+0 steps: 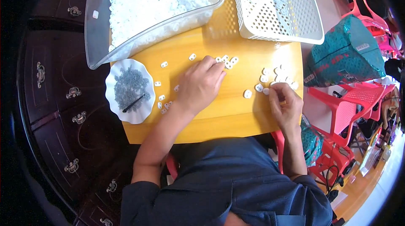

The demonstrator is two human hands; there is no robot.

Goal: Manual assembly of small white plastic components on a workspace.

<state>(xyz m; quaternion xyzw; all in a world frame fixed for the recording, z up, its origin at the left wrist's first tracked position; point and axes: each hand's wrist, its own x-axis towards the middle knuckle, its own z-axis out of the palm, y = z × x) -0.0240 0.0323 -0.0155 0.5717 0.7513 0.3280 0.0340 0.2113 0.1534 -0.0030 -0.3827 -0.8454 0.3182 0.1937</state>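
My left hand (pixel 199 83) reaches over the yellow table, its fingers closed and bent down at a cluster of small white two-hole pieces (pixel 233 60). Its fingertips are on one of these pieces, partly hidden by the fingers. At the table's right side my right hand (pixel 287 105) is curled, thumb and forefinger pinched at a white rounded piece beside a group of similar white pieces (pixel 279 72). One more rounded piece (pixel 247 94) lies apart, between the hands. Several small two-hole pieces (pixel 162 97) are scattered left of my left forearm.
A white scalloped dish (pixel 114 78) of small grey parts, with a black stick (pixel 133 103) in it, stands at the left edge. Behind are a clear tub (pixel 98 36) of white pieces and a perforated white basket (pixel 312 36). Dark drawers (pixel 46 82) border the left; pink chairs (pixel 344 103), the right.
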